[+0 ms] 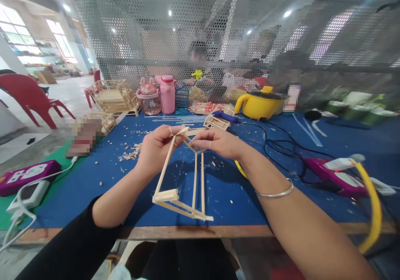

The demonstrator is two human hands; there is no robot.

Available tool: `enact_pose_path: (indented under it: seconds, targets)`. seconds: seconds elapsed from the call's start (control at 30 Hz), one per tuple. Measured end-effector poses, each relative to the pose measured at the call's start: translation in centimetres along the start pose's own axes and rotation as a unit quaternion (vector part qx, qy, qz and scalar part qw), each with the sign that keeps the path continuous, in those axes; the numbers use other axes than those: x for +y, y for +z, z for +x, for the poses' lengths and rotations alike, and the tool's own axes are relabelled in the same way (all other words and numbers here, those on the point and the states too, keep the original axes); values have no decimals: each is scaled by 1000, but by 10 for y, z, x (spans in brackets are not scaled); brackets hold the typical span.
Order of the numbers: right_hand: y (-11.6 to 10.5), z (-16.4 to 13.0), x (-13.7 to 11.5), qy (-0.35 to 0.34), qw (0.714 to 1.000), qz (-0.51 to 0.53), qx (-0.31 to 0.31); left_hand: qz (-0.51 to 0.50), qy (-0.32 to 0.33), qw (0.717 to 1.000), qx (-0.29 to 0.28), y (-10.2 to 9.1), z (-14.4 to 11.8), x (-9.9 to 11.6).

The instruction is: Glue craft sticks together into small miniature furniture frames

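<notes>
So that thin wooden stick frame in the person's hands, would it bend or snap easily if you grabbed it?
Probably fragile: the stick frame is built of very slender strips joined only at small corners, so a squeeze could crack it. It looks light, since the left hand and right hand hold it up by fingertips alone. Being open and flat-sided, it seems unlikely to roll.

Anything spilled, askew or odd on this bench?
Wood shavings lie scattered over the blue table left of the left hand. Both hands, the right hand too, hold a stick frame.
</notes>
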State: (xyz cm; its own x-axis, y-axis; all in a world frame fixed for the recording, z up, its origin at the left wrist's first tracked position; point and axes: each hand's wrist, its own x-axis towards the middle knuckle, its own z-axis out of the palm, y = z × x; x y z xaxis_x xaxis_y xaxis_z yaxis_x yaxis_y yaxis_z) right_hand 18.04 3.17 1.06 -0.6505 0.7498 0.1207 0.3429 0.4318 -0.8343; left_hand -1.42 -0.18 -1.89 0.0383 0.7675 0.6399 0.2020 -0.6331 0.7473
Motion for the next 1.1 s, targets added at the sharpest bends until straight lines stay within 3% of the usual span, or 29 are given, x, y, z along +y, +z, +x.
enact_pose_path:
  seconds: [0.13,0.37,0.9,1.1]
  targets:
    - [0,-3,1,8,1000,7,18,32,30,999,1,-1,-1,2]
    - [2,-5,4,18,999,16,37,33,-26,999,7,2,-3,-2]
    - [6,-9,1,20,1000,-7,20,76,-12,996,-36,-5,1,1]
    - [7,-10,0,8,999,-9,29,86,-8,996,-19,-5,1,0]
